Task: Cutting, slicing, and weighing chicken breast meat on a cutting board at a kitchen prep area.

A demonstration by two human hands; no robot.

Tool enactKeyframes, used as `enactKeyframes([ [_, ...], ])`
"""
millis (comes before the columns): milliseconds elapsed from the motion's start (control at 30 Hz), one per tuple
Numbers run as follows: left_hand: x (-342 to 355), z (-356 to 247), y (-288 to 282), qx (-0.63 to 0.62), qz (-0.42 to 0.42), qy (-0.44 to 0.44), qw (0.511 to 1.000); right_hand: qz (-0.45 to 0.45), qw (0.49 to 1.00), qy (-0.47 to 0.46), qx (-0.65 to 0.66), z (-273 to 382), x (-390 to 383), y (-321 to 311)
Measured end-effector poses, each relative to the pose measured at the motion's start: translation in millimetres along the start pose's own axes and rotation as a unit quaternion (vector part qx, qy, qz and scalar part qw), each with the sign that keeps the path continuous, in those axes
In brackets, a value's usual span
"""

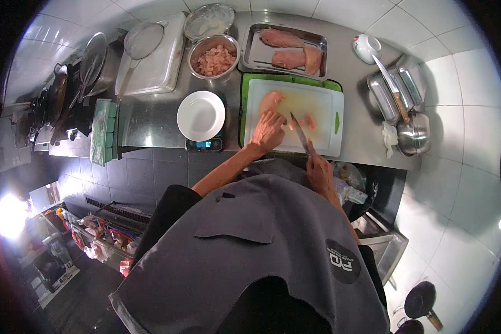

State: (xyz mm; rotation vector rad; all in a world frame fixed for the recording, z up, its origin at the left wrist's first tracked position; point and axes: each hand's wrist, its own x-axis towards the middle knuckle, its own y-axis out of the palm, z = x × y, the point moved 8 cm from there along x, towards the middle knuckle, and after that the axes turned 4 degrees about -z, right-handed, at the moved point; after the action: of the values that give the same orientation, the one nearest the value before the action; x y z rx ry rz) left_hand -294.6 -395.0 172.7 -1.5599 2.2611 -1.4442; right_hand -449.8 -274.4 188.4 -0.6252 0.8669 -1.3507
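One white dish [201, 115] stands on the digital scale [207, 144]; the steel surface [147, 123] left of it looks like your widest moving room. Beyond, a metal bowl's [199, 47] diced meat [215, 60] suggests much cutting is done. Your left grip [268, 132], half curled, holds down a raw meat piece [270, 102] on the white cutting board [329, 143]. Behind, larger fillets [281, 38] in a tray [260, 53] seem left to cut. Your right grip [319, 168], closed round the knife [300, 134], works near the surface's front edge, small cut bits [310, 121] beside the blade; metal containers [382, 98] limit room farther right.
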Motion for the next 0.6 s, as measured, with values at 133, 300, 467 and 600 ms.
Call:
enactKeyframes([
  [133,5,-13,1,0.019,-0.007,-0.040,0.999,-0.025,0.999,0.004,-0.034,0,7,2],
  [300,4,-11,13,0.046,0.006,-0.044,0.998,0.005,0.997,0.035,-0.067,5,11,6],
  [467,4,-11,20,0.043,-0.016,-0.002,0.999,0.017,0.993,0.029,-0.114,6,25,23],
  [600,5,-16,23,0.043,-0.009,-0.011,0.999,-0.037,0.997,-0.005,-0.071,5,43,23],
])
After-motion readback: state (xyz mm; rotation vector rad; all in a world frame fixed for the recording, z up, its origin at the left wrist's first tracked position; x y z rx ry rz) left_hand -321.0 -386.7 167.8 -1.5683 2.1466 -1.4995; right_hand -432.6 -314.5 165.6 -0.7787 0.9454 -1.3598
